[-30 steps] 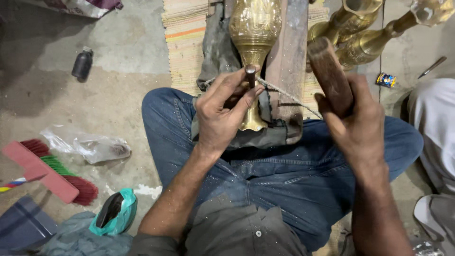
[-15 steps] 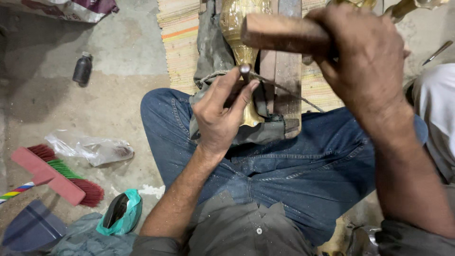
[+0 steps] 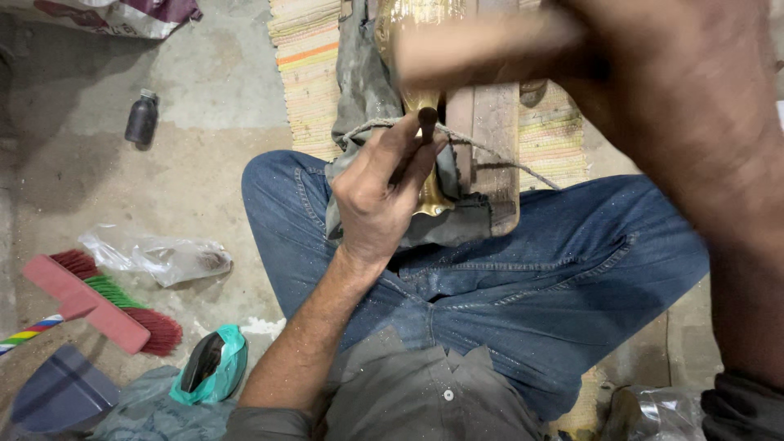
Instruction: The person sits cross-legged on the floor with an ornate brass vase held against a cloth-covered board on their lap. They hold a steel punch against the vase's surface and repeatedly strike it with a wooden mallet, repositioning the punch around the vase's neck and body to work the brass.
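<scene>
A punch (image 3: 426, 122) stands pinched in the left hand (image 3: 377, 196) against a brass vase (image 3: 425, 175), while the blurred right hand (image 3: 678, 106) grips a wooden mallet (image 3: 474, 53).

A grey concrete floor (image 3: 204, 106) carries everything. A striped woven mat (image 3: 306, 73) lies on it at the top. Left of the mat stands a small dark bottle (image 3: 141, 119). Lower left lie a crumpled clear plastic bag (image 3: 159, 257), a red-backed brush (image 3: 98, 302) with red and green bristles, and a teal bag (image 3: 214, 365).
</scene>
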Demonstrator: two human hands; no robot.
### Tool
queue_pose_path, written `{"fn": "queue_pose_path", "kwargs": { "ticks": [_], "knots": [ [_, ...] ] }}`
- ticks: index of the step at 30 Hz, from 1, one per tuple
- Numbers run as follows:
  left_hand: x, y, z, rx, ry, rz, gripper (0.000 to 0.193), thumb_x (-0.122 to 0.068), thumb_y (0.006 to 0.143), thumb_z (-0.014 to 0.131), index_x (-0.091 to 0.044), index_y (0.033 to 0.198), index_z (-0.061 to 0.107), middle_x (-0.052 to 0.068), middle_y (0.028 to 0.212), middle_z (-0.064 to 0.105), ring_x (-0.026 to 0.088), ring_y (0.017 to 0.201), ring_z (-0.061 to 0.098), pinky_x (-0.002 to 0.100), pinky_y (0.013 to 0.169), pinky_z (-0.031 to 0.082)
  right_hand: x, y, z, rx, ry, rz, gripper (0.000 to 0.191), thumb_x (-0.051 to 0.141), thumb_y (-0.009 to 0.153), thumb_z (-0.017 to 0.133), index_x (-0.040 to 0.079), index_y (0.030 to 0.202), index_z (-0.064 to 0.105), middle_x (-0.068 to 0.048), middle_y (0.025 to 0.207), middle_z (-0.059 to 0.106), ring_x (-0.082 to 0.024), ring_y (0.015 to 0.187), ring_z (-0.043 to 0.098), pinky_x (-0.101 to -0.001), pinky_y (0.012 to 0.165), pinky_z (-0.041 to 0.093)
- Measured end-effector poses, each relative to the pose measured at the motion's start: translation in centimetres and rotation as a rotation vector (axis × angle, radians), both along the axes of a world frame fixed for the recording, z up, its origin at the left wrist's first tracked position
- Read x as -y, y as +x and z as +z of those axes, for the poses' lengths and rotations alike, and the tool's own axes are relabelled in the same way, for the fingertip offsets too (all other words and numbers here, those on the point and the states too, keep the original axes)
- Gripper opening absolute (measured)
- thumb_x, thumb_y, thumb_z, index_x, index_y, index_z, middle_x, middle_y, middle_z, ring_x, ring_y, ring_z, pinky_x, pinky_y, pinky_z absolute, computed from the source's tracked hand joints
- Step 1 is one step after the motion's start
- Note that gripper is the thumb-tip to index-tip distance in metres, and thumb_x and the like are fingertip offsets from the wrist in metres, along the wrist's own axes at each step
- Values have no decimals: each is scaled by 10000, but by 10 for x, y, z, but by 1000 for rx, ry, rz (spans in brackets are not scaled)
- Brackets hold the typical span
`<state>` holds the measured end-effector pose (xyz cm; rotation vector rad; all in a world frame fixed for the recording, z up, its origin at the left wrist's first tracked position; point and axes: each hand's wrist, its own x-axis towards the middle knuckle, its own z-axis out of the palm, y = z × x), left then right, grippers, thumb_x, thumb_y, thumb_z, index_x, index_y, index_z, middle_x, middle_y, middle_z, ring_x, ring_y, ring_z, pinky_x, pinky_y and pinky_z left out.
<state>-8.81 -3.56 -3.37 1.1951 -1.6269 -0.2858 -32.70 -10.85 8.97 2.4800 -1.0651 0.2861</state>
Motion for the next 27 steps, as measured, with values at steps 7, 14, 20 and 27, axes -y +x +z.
{"fn": "queue_pose_path", "kwargs": {
  "ticks": [7,14,20,27],
  "knots": [
    [2,0,-6,34,13,7,291,-114,1002,824,-101,1245,664,4,942,720,87,789,716,224,608,602,-9,5,8,19,16,8,263,218,986,852,90,1150,692,-49,957,692,-180,851,683,-334,795,547],
    [1,0,0,0,19,12,343,-103,1003,820,-56,1293,645,34,1007,731,108,876,759,239,740,660,-7,5,6,53,39,12,308,191,895,888,96,1117,696,-62,976,705,-223,874,704,-361,752,568],
    [-1,1,5,-60,88,12,401,-57,982,835,-56,1341,656,58,979,726,106,843,740,252,683,615,-8,3,1,147,136,18,371,166,909,882,45,1201,688,-124,1046,707,-255,888,706,-368,770,581],
    [0,1,0,-72,87,25,391,-48,978,842,-66,1315,644,53,1010,741,99,845,761,242,701,630,-4,8,1,65,51,4,352,230,969,863,68,1232,695,-91,966,717,-200,812,703,-326,735,569]
  ]
}}
